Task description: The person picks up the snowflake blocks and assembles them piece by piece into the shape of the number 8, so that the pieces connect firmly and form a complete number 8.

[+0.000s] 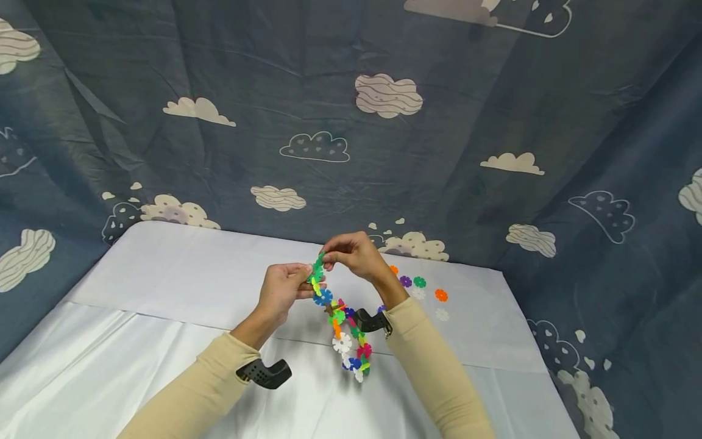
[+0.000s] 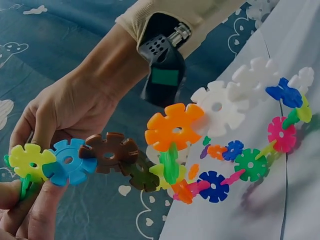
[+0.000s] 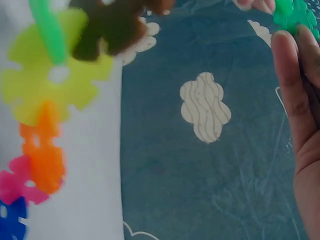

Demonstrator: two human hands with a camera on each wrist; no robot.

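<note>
My left hand (image 1: pixel 278 289) pinches a green flower-shaped plastic disc (image 1: pixel 317 269) at the upper end of a chain of interlocking discs. Thumb and fingers of my right hand (image 1: pixel 358 254) pinch a green piece at that same end. Below them, a yellow disc (image 2: pixel 32 162), a light blue disc (image 2: pixel 69 161) and a brown disc (image 2: pixel 110 152) are slotted together. From there the chain hangs as a loop, with an orange disc (image 2: pixel 175 127), white disc (image 2: pixel 218 107) and pink disc (image 2: pixel 281 134) among its pieces. Fingers partly cover the green pieces.
Loose discs lie on the white-covered table (image 1: pixel 219 262) at the back right, among them an orange disc (image 1: pixel 441 295), a green disc (image 1: pixel 419 282) and a purple disc (image 1: pixel 405 281). A dark cloud-patterned cloth (image 1: pixel 329 177) hangs behind the table.
</note>
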